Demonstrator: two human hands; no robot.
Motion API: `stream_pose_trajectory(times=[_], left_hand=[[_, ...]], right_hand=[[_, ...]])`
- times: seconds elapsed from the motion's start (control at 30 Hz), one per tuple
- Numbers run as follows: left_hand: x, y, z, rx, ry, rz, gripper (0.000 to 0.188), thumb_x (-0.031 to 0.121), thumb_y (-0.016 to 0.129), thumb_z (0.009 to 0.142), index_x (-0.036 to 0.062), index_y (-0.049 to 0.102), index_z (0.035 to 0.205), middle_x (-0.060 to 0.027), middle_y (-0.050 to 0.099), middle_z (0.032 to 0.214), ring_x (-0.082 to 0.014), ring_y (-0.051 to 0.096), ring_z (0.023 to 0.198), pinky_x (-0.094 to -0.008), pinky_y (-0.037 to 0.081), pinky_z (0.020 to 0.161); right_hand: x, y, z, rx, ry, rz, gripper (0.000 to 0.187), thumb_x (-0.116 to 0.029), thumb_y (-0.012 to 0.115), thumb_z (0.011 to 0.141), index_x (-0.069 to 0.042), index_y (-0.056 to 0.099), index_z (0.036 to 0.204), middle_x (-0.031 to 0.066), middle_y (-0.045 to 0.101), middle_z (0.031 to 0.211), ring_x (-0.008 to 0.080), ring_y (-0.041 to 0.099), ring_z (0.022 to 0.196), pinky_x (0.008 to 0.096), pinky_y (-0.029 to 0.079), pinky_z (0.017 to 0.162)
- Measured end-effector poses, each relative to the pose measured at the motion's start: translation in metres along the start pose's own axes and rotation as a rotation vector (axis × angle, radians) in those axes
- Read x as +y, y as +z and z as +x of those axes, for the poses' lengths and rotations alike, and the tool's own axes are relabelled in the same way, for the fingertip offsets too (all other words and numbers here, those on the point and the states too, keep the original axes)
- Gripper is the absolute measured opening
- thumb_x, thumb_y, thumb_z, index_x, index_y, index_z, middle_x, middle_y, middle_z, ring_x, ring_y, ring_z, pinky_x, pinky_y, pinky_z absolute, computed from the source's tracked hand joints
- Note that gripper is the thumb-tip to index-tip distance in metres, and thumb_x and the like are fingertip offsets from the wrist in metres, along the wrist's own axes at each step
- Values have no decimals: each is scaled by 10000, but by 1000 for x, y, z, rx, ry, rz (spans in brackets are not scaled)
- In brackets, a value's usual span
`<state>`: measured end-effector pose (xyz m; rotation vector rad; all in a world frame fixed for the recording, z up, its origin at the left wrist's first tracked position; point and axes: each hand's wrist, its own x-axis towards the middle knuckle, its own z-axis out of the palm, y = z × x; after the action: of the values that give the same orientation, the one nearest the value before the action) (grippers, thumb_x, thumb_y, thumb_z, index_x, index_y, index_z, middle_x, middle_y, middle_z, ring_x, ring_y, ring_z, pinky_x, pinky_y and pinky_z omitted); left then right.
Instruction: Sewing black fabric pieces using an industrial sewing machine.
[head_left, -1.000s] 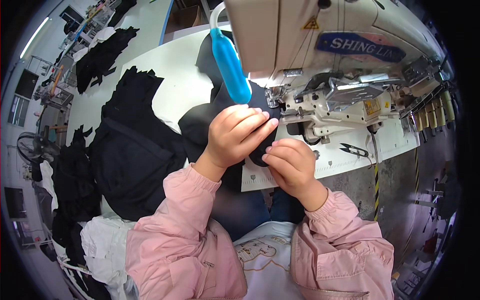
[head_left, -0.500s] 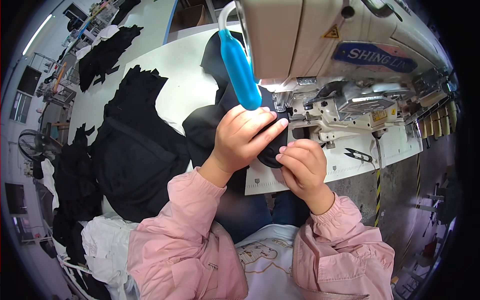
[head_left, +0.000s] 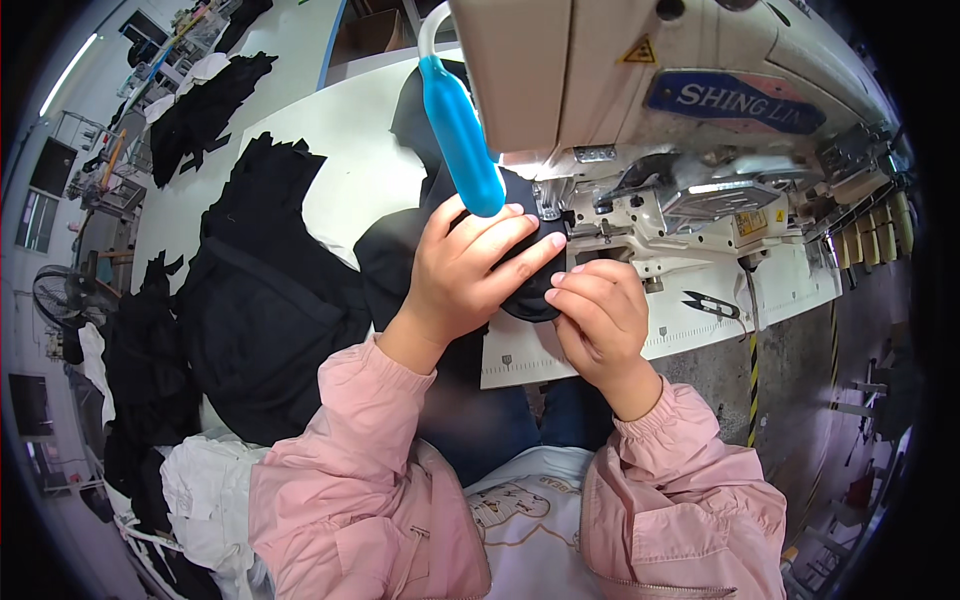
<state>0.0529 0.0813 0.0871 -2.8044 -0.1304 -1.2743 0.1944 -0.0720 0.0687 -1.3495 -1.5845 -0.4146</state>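
Observation:
A piece of black fabric (head_left: 528, 304) with a curved near edge lies at the presser foot (head_left: 549, 200) of a white sewing machine (head_left: 515, 85). My left hand (head_left: 462, 268) rests on top of it, fingers stretched out flat and their tips close to the foot. At the fabric's right edge, my right hand (head_left: 606, 325) has thumb and fingers closed on the cloth in a pinch. More black cloth spreads out behind and left of my left hand. A blue tube-shaped piece (head_left: 460, 135) on a white bent stem hangs over the left fingers, hiding some cloth.
Large black fabric pieces (head_left: 270, 320) cover the table at left, with white cloth (head_left: 212, 490) at its near left edge. Black thread snips (head_left: 711, 305) lie on the white tabletop (head_left: 540, 362) at right. A fan (head_left: 60, 295) stands farther left.
The black fabric has edged slightly away from me at the presser foot, and my right hand has moved along with it. The whole view has shifted a little.

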Motion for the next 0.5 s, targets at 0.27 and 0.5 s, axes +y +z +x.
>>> stream_pose_trajectory(times=[0.27,0.5], left_hand=[[-6,-1,1,-5,39,-17,360,204,688,825,253,832,1151,49,714,1143,-165,674,1101,-395,432,1099],[-5,-3,1,62,107,43,202,160,759,880,183,815,1072,58,702,1129,-127,664,1093,-423,521,1030]], right_hand=[[5,6,3,53,8,-27,323,26,768,668,-59,741,979,49,734,1067,283,661,918,391,555,759],[9,9,8,92,10,-36,345,35,765,664,-67,750,993,37,747,1103,268,646,868,380,541,743]])
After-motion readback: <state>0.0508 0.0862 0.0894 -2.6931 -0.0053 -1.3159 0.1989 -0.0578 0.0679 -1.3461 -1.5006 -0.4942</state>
